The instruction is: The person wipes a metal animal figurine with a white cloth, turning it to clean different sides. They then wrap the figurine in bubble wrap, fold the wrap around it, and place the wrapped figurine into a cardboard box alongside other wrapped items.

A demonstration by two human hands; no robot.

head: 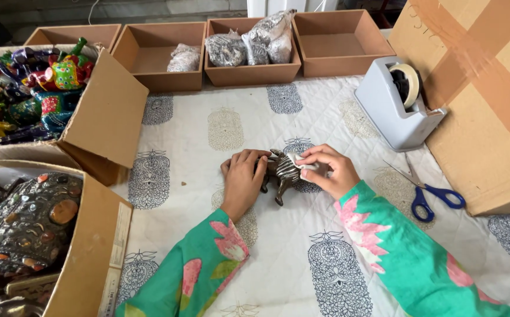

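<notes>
Striped figurine (283, 171): frame centre, long axis left-right, between both hands
Left hand (242, 176): grips its left end
Right hand (329, 169): pinches white scrap (299, 161) on top

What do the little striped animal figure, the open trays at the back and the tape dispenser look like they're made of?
Striped figure: probably metal or painted wood; dark, with pale stripes and a slight sheen, so I can't be sure.
Trays: fibreboard or thick card; matte, even brown walls.
Tape dispenser: moulded plastic; smooth, grey, rounded.
</notes>
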